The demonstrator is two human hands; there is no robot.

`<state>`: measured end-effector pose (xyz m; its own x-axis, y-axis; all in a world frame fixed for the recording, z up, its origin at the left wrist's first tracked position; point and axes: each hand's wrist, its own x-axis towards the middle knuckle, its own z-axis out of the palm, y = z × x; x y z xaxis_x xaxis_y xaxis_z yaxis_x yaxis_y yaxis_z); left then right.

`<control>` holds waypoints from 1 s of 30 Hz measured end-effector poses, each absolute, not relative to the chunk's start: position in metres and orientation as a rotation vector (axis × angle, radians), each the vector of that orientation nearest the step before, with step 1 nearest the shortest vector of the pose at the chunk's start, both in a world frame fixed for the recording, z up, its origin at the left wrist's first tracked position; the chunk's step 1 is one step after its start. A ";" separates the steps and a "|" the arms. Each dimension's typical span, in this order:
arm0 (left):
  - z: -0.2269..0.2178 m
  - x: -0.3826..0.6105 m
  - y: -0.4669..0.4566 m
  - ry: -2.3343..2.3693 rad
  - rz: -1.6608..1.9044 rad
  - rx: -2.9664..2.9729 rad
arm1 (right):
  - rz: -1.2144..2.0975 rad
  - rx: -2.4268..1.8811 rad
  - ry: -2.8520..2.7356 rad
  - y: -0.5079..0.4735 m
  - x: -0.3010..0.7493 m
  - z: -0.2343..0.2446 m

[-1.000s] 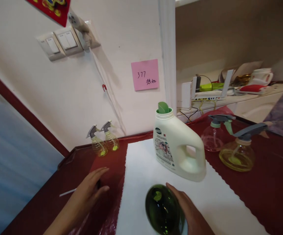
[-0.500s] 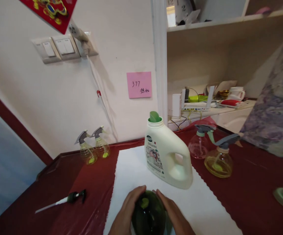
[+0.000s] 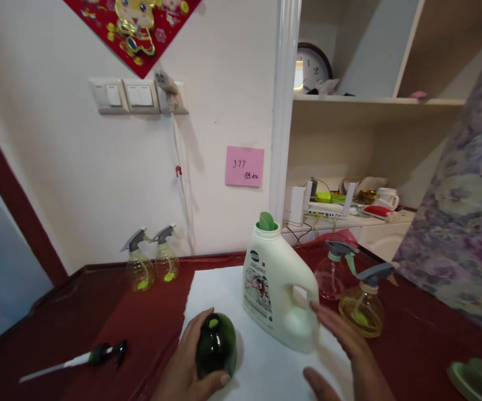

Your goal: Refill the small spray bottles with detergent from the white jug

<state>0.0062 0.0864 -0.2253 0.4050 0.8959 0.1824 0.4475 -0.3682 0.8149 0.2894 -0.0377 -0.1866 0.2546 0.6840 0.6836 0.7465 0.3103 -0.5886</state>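
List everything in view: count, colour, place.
Table: 1, red, front
Paper: 1, white, on table
Bottle: 1, dark green, front centre
Jug: 1, pale green, on paper
Pump: 1, green-white, table left
Small spray bottles: 2, clear, rear left
Other spray bottles: 2, pinkish, yellowish, right of jug
Unclear item: 1, green, right edge
Wall: 1, white, behind table
Note: 1, pink, wall
Decoration: 1, red, wall
Switch plates: 2, white, wall
Plug: 1, white, wall
Shelf unit: 1, white, rear right
Clock: 1, white, upper shelf
Router: 1, white, lower shelf
Clutter: uncounted, mixed, lower shelf
Cloth: 1, lavender, far right
Left hand: 1, bare, around bottle
Right hand: 1, bare, beside jug
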 end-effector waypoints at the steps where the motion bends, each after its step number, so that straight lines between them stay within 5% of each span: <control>1: -0.226 0.006 0.086 1.135 0.839 1.953 | -0.109 -1.427 -1.436 -0.033 0.298 -0.177; 13: -0.217 0.013 0.078 1.194 0.771 1.905 | 0.410 -1.482 -1.178 0.050 0.314 -0.144; 30: -0.192 0.016 0.065 1.171 0.732 1.871 | -0.029 -1.591 -1.499 -0.018 0.315 -0.092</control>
<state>0.0162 0.0648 -0.1918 0.4058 0.9120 0.0599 0.4533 -0.2577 0.8533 0.3147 -0.0176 -0.0919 0.2583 0.7765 0.5748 0.7979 0.1640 -0.5801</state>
